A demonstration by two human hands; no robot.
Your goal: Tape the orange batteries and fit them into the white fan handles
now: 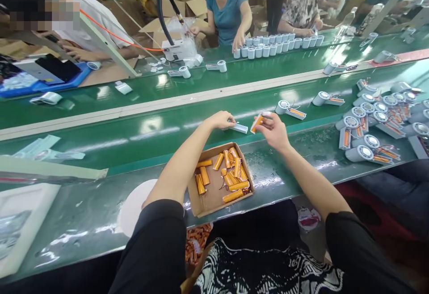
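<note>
My left hand (221, 120) is closed on a pale grey plastic housing (239, 128), whose open, trough-like handle points to the right. The rest of that housing is hidden behind my fingers. To the right, my right hand (274, 128) pinches an orange battery (257, 123) with a white edge, held tilted and a little apart from the housing. Below both hands, a shallow cardboard box (211, 199) holds several orange batteries (237, 167) with thin dark wires. Its front edge is close to my body.
Grey fan housings (360, 153) with orange batteries crowd the bench at right; others lie along the green conveyor belt (144, 128). A white round disc (136, 207) lies left of the box. Across the belt, a person (228, 8) touches rows of grey cups (266, 51).
</note>
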